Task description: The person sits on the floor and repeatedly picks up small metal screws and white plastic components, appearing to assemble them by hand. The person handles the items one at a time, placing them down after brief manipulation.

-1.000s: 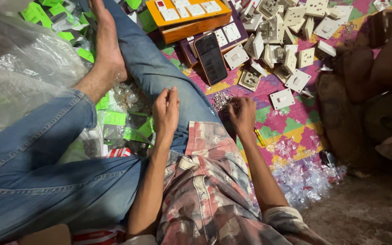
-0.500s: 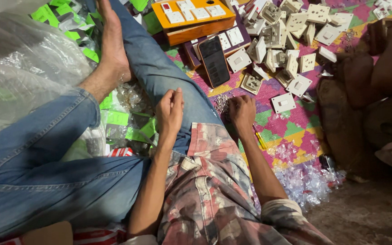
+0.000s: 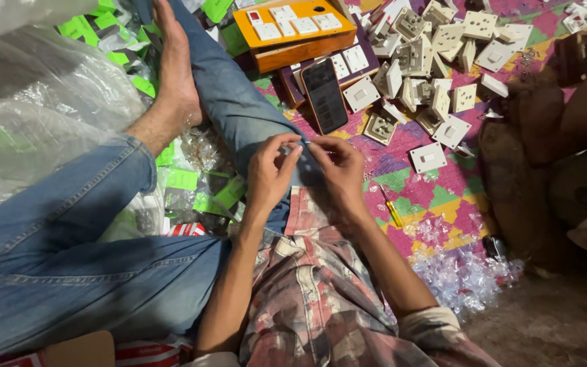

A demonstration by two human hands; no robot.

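Observation:
I sit on the floor with my jeans-clad leg point(image 3: 239, 115) stretched ahead. My left hand point(image 3: 268, 173) and my right hand point(image 3: 340, 170) meet over my thigh, fingertips pinched together on a tiny pale piece point(image 3: 305, 144) too small to identify. A dark phone point(image 3: 324, 95) lies just beyond my hands. A small yellow-handled screwdriver point(image 3: 393, 212) lies on the patterned mat point(image 3: 443, 204) to the right of my right wrist.
An orange wooden board with white switches point(image 3: 293, 30) sits at the top. Several white switch plates point(image 3: 436, 64) are scattered beyond it. Clear plastic packets point(image 3: 467, 275) lie right, a big plastic bag point(image 3: 35, 115) and green labels point(image 3: 183, 179) left. Another person's limbs point(image 3: 552, 149) are at the right.
My hands had rested apart on my thigh; now they have come together with fingertips pinched. The view has shifted slightly.

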